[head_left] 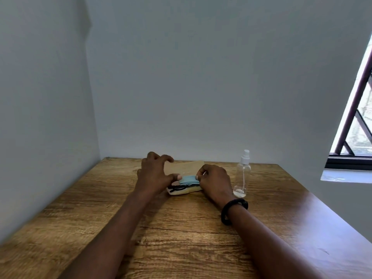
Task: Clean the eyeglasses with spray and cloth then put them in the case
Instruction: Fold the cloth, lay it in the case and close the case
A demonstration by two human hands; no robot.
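Note:
A beige glasses case (192, 190) lies open in the middle of the wooden table (181, 228), its tan lid (189, 165) tipped back behind my hands. Black eyeglasses (177, 187) lie in the case. A folded light-blue cloth (188, 180) sits on top of them. My right hand (216, 182) pinches the cloth's right end between thumb and fingers. My left hand (154, 174) hovers at the case's left end with fingers arched and spread, and its thumb tip touches the cloth's left end. A clear spray bottle (243, 176) stands upright just right of my right hand.
The table fills a corner, with grey walls at the left and back. A barred window (354, 121) with a white sill is at the right. A black band (233, 210) circles my right wrist.

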